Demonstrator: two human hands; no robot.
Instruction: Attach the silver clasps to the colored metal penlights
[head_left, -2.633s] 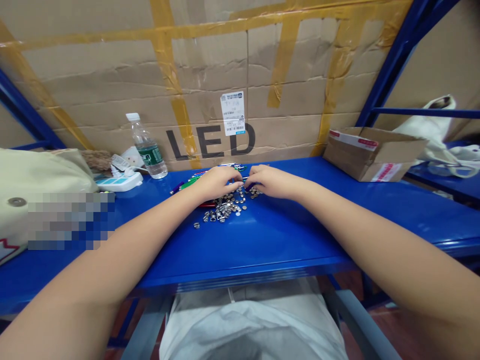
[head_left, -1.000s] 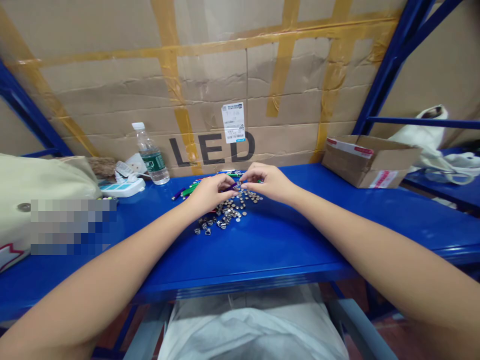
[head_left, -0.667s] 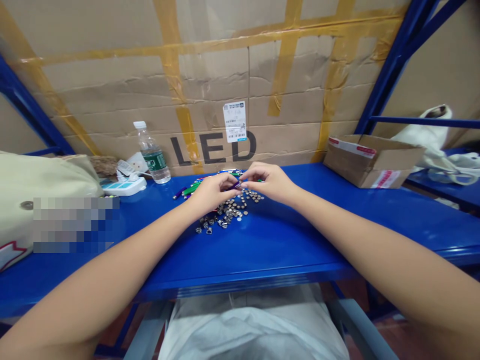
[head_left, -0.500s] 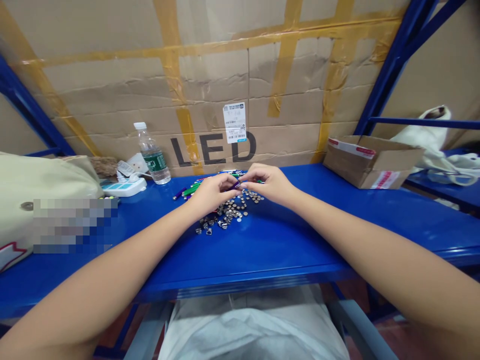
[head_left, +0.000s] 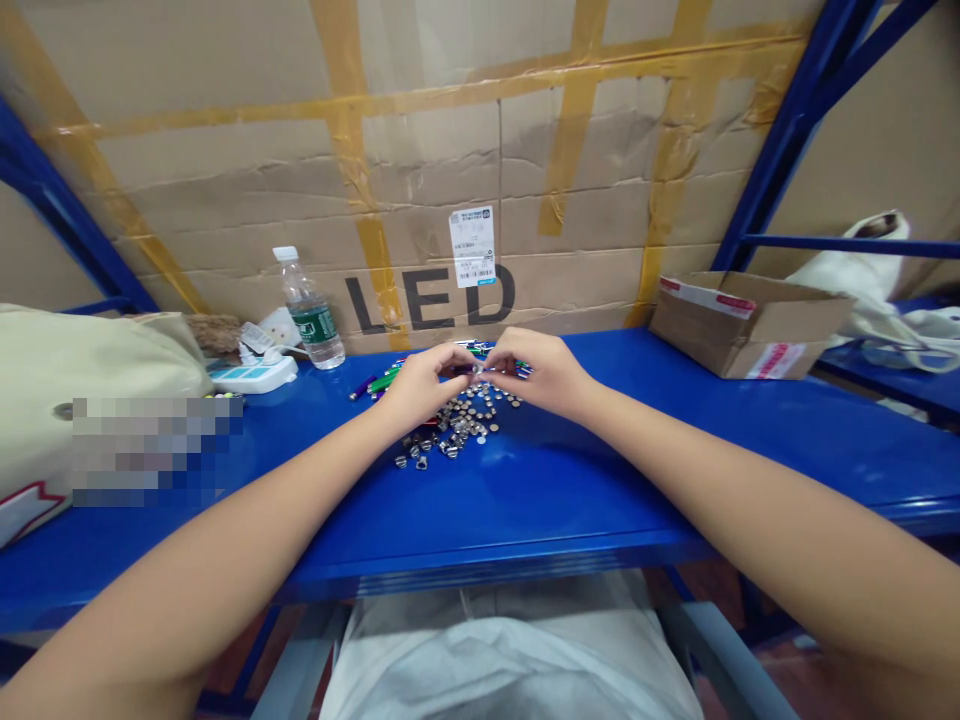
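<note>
My left hand (head_left: pixel 424 385) is closed in a pinch around a small purple tube (head_left: pixel 464 370), mostly hidden by the fingers. A tiny silvery bit shows at its right end, between the two hands. My right hand (head_left: pixel 541 370) meets it there with thumb and fingertip pinched; what they hold is too small to make out. Beneath and in front of the hands lie many round silvery discs (head_left: pixel 493 428) and small metal clips (head_left: pixel 421 463). Behind my left hand lie green tubes (head_left: pixel 382 382) and a purple tube with a metal end (head_left: pixel 363 389).
On the blue table (head_left: pixel 480 510), a water bottle (head_left: pixel 313 325) and a white power strip (head_left: pixel 259 374) stand back left. A cream bag (head_left: pixel 97 350) sits left, an open cardboard box (head_left: pixel 750 325) right. A large LED carton (head_left: pixel 420 220) forms the back.
The purple tube between my hands shows less now, and a silvery bit shows at the fingertips. My right hand's fingers have shifted slightly. The whole view has moved a little.
</note>
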